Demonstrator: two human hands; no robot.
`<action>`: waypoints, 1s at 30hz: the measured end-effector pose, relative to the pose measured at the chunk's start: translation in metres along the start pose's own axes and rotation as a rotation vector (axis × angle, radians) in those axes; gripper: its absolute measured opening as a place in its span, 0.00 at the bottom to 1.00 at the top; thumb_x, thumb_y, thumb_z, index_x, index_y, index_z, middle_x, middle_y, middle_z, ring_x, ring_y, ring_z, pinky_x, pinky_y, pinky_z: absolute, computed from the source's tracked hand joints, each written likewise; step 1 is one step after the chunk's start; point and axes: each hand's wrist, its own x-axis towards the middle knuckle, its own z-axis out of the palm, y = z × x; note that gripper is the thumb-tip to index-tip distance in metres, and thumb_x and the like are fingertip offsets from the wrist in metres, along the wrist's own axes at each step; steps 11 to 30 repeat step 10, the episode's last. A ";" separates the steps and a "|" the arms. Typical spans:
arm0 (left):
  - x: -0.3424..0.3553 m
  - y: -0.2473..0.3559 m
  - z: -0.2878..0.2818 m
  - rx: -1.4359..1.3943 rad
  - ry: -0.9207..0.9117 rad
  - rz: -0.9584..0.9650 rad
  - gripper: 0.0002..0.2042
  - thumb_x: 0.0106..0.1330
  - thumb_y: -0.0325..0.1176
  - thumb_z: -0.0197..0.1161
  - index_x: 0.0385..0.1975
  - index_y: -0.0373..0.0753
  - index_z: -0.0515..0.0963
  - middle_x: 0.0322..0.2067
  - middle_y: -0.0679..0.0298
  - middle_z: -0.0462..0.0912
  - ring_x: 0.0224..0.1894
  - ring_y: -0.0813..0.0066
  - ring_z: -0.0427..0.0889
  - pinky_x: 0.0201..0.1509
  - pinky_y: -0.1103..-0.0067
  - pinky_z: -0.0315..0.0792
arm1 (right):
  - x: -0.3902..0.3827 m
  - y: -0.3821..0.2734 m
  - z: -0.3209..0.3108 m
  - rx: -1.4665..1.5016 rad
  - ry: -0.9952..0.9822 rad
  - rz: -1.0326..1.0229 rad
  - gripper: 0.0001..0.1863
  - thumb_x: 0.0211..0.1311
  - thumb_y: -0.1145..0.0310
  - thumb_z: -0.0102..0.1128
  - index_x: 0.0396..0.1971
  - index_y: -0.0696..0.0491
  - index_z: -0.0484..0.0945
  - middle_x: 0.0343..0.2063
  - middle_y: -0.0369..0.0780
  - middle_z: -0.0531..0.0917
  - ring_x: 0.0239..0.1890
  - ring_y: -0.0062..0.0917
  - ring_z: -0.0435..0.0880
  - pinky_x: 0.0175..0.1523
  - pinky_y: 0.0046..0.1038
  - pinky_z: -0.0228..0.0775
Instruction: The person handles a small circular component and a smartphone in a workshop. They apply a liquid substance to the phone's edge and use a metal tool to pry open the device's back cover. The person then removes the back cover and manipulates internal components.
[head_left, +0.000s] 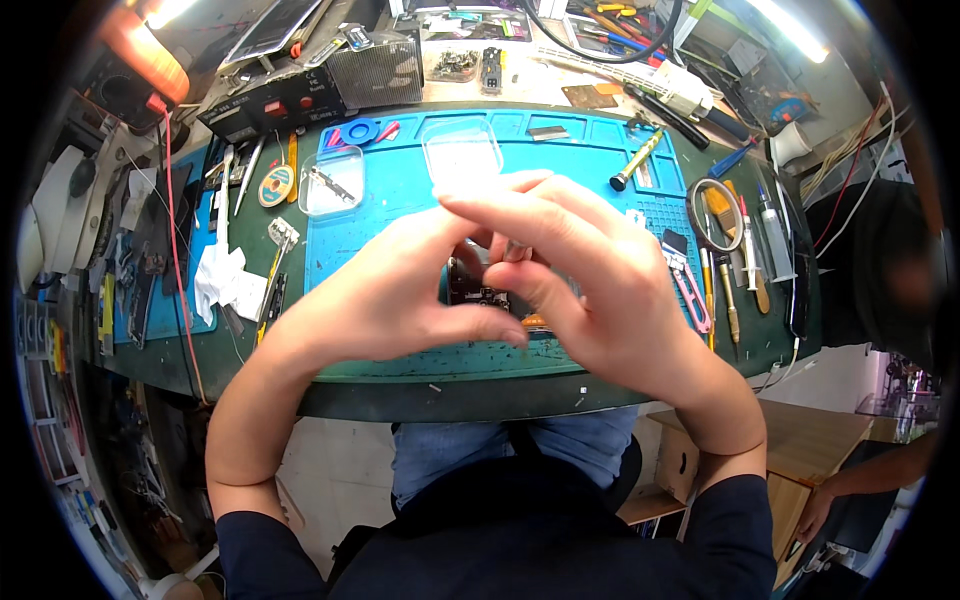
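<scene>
My left hand point(400, 285) reaches in from the left, its thumb stretched out and apart from the fingers, in a wide curve. Its fingertips are partly hidden by my right hand point(605, 280), which overlaps them. Thumb and fingers of the right hand pinch together on something small and greyish, mostly covered by the fingers. In the gap between the hands shows a dark electronic device point(478, 290) with metal parts and a strip of orange near its lower edge; most of it is covered. It lies over the blue work mat point(390, 350).
Clear plastic boxes point(333, 182) stand on the mat's far left. A yellow-handled screwdriver point(637, 160), a tape ring point(716, 214), syringes point(774, 235), brushes and pink tweezers point(690, 298) lie right. White tissue point(228, 284) lies left. Another person's hand point(818, 512) shows at lower right.
</scene>
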 end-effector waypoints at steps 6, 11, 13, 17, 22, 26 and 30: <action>0.002 -0.002 -0.007 0.087 -0.009 -0.044 0.15 0.60 0.26 0.72 0.42 0.33 0.73 0.32 0.61 0.80 0.36 0.70 0.80 0.39 0.73 0.76 | -0.001 -0.004 -0.003 -0.045 -0.007 -0.041 0.31 0.58 0.86 0.61 0.63 0.53 0.75 0.44 0.41 0.80 0.38 0.26 0.82 0.43 0.26 0.77; 0.002 0.004 -0.005 0.084 -0.006 0.045 0.17 0.60 0.28 0.72 0.44 0.34 0.73 0.36 0.60 0.80 0.37 0.69 0.81 0.41 0.74 0.77 | 0.001 0.002 0.000 -0.097 -0.025 -0.073 0.32 0.56 0.84 0.64 0.64 0.51 0.75 0.45 0.41 0.80 0.38 0.27 0.82 0.43 0.26 0.78; 0.002 0.004 -0.005 0.084 -0.006 0.045 0.17 0.60 0.28 0.72 0.44 0.34 0.73 0.36 0.60 0.80 0.37 0.69 0.81 0.41 0.74 0.77 | 0.001 0.002 0.000 -0.097 -0.025 -0.073 0.32 0.56 0.84 0.64 0.64 0.51 0.75 0.45 0.41 0.80 0.38 0.27 0.82 0.43 0.26 0.78; 0.002 0.004 -0.005 0.084 -0.006 0.045 0.17 0.60 0.28 0.72 0.44 0.34 0.73 0.36 0.60 0.80 0.37 0.69 0.81 0.41 0.74 0.77 | 0.001 0.002 0.000 -0.097 -0.025 -0.073 0.32 0.56 0.84 0.64 0.64 0.51 0.75 0.45 0.41 0.80 0.38 0.27 0.82 0.43 0.26 0.78; 0.002 0.004 -0.005 0.084 -0.006 0.045 0.17 0.60 0.28 0.72 0.44 0.34 0.73 0.36 0.60 0.80 0.37 0.69 0.81 0.41 0.74 0.77 | 0.001 0.002 0.000 -0.097 -0.025 -0.073 0.32 0.56 0.84 0.64 0.64 0.51 0.75 0.45 0.41 0.80 0.38 0.27 0.82 0.43 0.26 0.78; 0.002 0.004 -0.005 0.084 -0.006 0.045 0.17 0.60 0.28 0.72 0.44 0.34 0.73 0.36 0.60 0.80 0.37 0.69 0.81 0.41 0.74 0.77 | 0.001 0.002 0.000 -0.097 -0.025 -0.073 0.32 0.56 0.84 0.64 0.64 0.51 0.75 0.45 0.41 0.80 0.38 0.27 0.82 0.43 0.26 0.78; 0.002 0.004 -0.005 0.084 -0.006 0.045 0.17 0.60 0.28 0.72 0.44 0.34 0.73 0.36 0.60 0.80 0.37 0.69 0.81 0.41 0.74 0.77 | 0.001 0.002 0.000 -0.097 -0.025 -0.073 0.32 0.56 0.84 0.64 0.64 0.51 0.75 0.45 0.41 0.80 0.38 0.27 0.82 0.43 0.26 0.78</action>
